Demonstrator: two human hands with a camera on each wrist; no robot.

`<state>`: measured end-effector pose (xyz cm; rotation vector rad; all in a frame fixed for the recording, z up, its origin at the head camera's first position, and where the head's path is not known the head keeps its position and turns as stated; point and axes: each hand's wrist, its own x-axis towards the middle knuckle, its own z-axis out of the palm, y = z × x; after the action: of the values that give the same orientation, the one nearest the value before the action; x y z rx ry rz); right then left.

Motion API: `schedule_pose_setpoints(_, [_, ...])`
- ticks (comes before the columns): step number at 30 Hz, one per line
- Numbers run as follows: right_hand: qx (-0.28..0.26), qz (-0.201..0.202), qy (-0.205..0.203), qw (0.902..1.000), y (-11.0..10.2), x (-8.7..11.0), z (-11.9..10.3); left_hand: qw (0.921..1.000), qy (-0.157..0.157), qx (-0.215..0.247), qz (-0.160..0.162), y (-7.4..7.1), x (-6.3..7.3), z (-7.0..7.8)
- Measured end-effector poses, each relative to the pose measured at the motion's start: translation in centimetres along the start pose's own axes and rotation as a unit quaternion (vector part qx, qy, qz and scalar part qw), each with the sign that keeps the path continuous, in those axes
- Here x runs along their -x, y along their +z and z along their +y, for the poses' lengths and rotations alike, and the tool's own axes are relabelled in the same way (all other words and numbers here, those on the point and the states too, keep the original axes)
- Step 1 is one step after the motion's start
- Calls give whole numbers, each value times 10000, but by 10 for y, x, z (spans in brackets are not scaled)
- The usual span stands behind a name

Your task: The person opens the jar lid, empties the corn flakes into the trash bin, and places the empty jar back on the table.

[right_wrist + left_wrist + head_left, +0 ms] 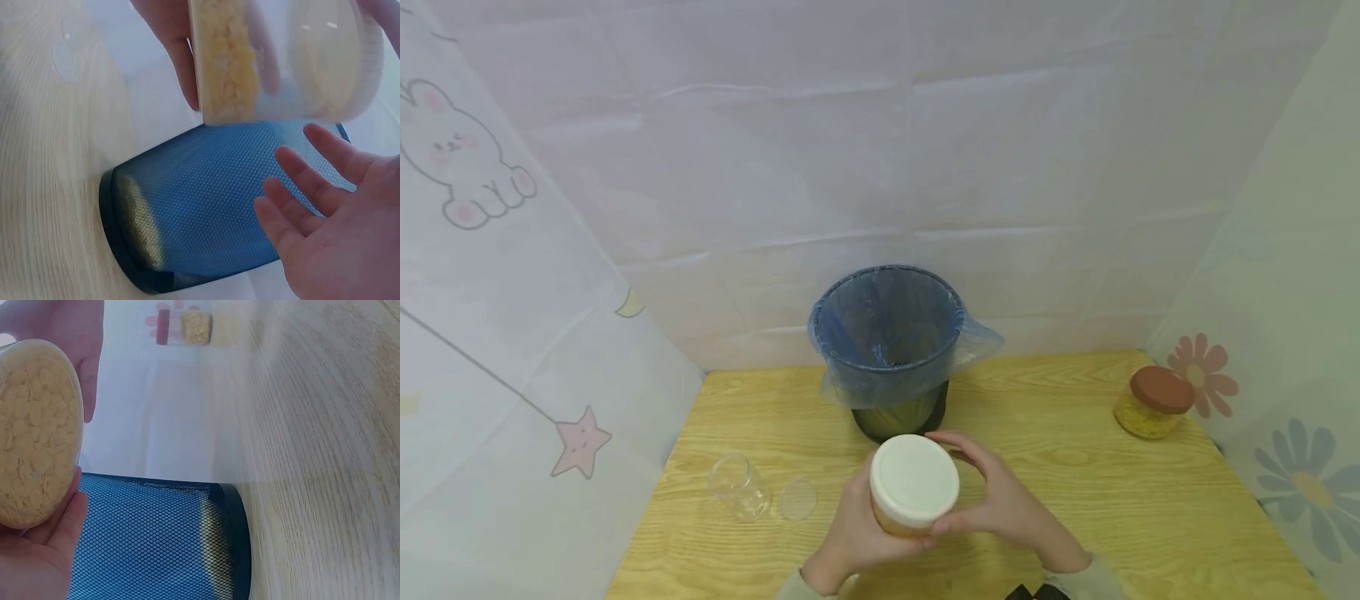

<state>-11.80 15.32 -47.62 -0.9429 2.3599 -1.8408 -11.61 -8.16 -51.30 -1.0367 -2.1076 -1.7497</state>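
Observation:
My left hand (853,521) grips a clear plastic jar (228,62) around its side. Pale yellow flat pieces (37,434) fill its lower part, and a white screw lid (914,477) covers the top. Around the right of the lid is my right hand (1000,500), thumb at the near edge and a fingertip by the far edge. In the right wrist view that hand's fingers are spread and only slightly bent beside the jar. The jar is held over the table, in front of a dark mesh bin (200,200).
A thin blue bag (973,337) lines the bin and hangs over its rim. To the left stand a clear empty container (741,487) and a clear round disc (797,498). A red-lidded jar (1153,402) of yellow bits sits at the right edge of the wooden table (1045,408).

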Motion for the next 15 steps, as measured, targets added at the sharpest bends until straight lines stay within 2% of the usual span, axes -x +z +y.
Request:
schedule_pose_setpoints(6, [89, 37, 35, 9999, -10, 1, 2, 9999, -104, 6, 48, -2, 0, 1])
schedule_pose_setpoints(11, [368, 264, -25, 9990, -18, 3, 2, 9998, -120, -57, 136, -4, 1, 0])
schedule_pose_setpoints(15, [432, 443, 79, 9981, -22, 5, 3, 9998, -143, -100, 137, -4, 2, 0])
